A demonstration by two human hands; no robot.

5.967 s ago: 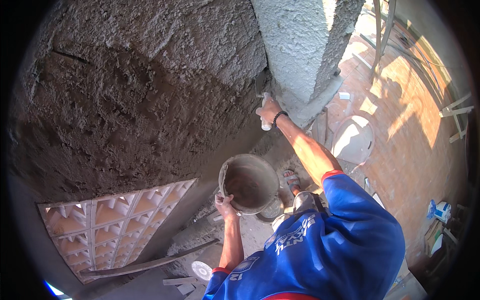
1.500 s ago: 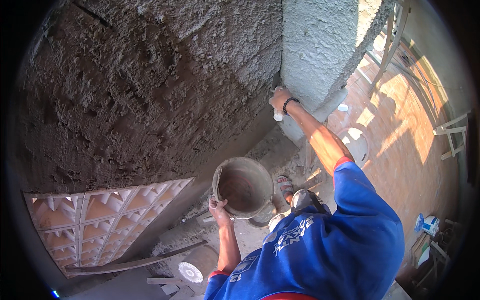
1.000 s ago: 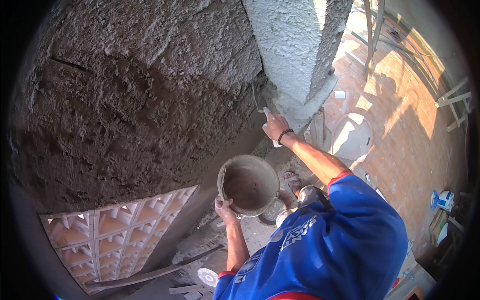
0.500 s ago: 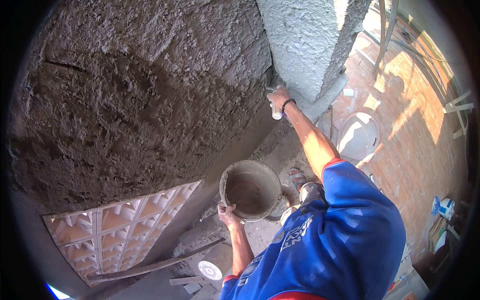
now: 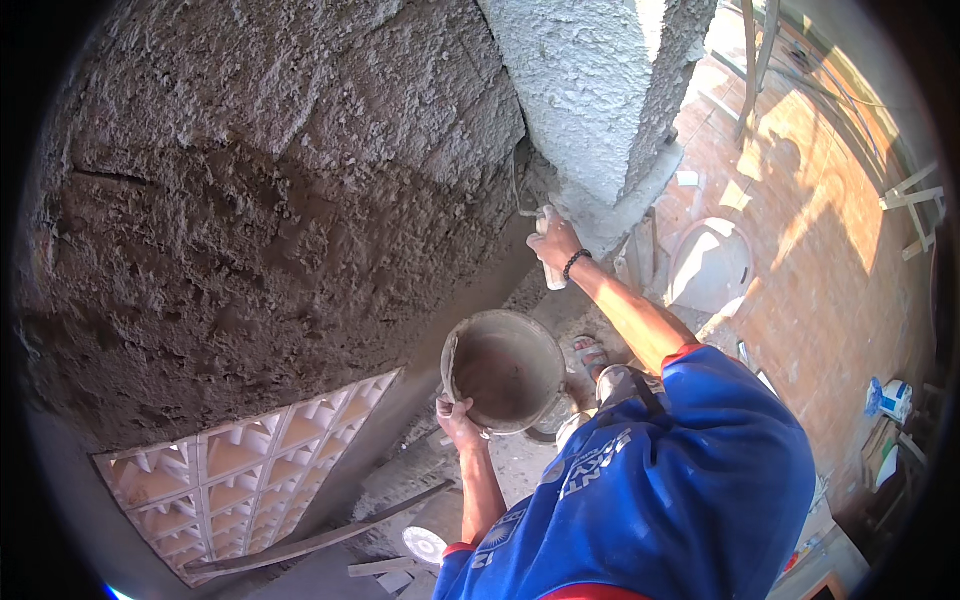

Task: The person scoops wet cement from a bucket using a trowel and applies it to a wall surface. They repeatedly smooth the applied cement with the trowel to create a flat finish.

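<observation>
My right hand [image 5: 556, 240] is closed around the pale handle of a trowel [image 5: 553, 278]. The trowel's thin blade points away from me, close to the inner corner where the rough plastered wall [image 5: 300, 200] meets a white, coarse column [image 5: 590, 90]. I cannot tell whether the blade touches the wall. With my left hand [image 5: 460, 424] I grip the near left edge of a round mortar bucket [image 5: 548, 372], held in front of my body. Brownish residue covers the bucket's inside; how much mortar it holds is unclear.
A pale lattice vent block panel [image 5: 250, 465] is set low in the wall. Near it lie a long wooden strip [image 5: 320, 532] and a round white lid-like disc [image 5: 424, 545]. On the tiled floor [image 5: 800, 230] at right is a round basin-like shape [image 5: 710, 268]; wooden poles [image 5: 760, 60] stand beyond.
My right hand and the trowel have come back from the corner toward me, so more of the blade shows. My left hand keeps its grip on the bucket.
</observation>
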